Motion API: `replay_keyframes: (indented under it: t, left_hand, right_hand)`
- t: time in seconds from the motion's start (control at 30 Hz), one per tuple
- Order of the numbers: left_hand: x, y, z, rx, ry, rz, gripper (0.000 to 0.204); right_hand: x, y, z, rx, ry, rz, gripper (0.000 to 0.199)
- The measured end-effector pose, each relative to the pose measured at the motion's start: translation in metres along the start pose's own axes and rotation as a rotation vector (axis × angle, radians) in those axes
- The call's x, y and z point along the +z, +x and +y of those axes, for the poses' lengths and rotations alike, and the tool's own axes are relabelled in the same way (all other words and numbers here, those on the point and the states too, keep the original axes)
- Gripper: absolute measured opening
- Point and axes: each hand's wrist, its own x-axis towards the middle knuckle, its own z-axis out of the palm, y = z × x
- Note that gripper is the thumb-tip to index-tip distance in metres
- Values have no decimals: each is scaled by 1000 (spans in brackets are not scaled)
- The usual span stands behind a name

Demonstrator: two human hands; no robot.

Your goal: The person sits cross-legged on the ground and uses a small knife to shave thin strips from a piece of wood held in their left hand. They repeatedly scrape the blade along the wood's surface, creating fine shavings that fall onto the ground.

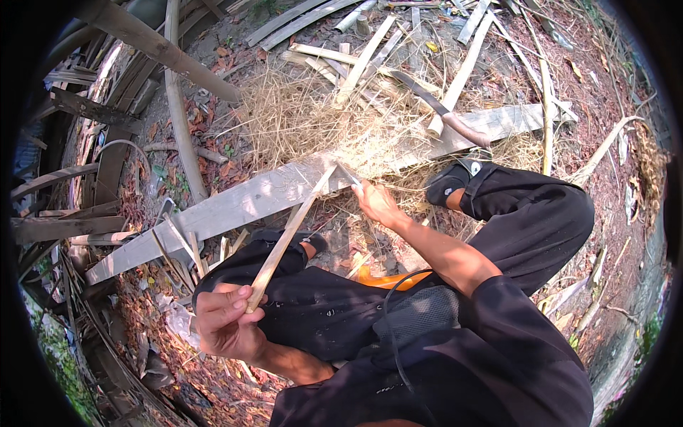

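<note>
The left hand clamps thumb and fingers on the strip's near end. The right hand has fingers closed on a knife at the strip's far end, over the plank's middle. Shavings lie beyond the plank's far edge; a machete overlaps that edge toward the right.

1. A pale wooden strip, long, narrow and straight, slants from its near end, pinched in the left fingers, up to its far end over the grey plank, between that plank's two long edges.
2. A small knife, its grey blade bare and its handle hidden in the right fingers, points toward the strip's far end; whether they touch is unclear.
</note>
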Motion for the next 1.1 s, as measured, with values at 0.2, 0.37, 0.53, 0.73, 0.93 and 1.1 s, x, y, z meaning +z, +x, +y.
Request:
replay_keyframes:
  t: [0.2, 0.37, 0.53, 0.73, 0.93, 1.1]
  left_hand:
    - [18, -5, 10, -41, 24, 83, 20]
    - [19, -10, 15, -40, 50, 61, 22]
    - [23, -12, 17, -55, 46, 49, 21]
    - [25, -11, 19, -50, 55, 50, 20]
    - [27, -8, 20, -59, 68, 10, 16]
    - [25, -12, 19, -84, 45, 86, 18]
  right_hand:
    - [-57, -34, -81, -481, 36, 157, 25]
    - [-56, -42, -69, -22, -71, -108, 19]
    - [-44, -27, -68, -212, -27, 6, 31]
    - [-56, -16, -52, -118, -141, -95, 30]
    - [-61, -18, -55, -173, -114, -79, 28]
    - [-52, -4, -49, -170, -204, -95, 29]
